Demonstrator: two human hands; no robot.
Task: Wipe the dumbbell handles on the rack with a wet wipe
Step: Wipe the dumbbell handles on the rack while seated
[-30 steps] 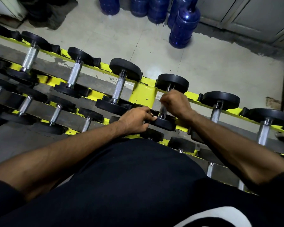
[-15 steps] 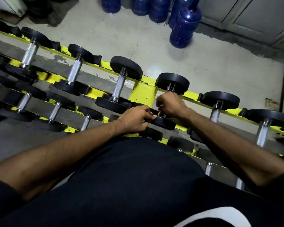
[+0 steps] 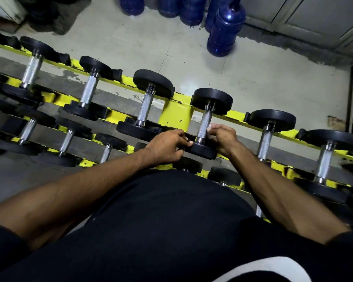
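On the upper tier: the dumbbell (image 3: 212,100) lies across the yellow rack (image 3: 174,116), fourth from the left in a row of black-headed weights.
Handle: a knurled steel handle (image 3: 204,122), bare along most of its length, runs away from the person between the two heads.
Wet wipe: a small white wet wipe (image 3: 210,127) is pressed to the handle's right side, towards its near end.
Right hand: the right hand (image 3: 224,137) has its fingers clamped on the wet wipe, pinching it against the metal.
Left hand: the left hand (image 3: 167,145) has its fingers curled on the rim of the dumbbell's near head.
Behind the rack: blue water jugs (image 3: 225,31) stand on the pale tiled floor (image 3: 263,78).
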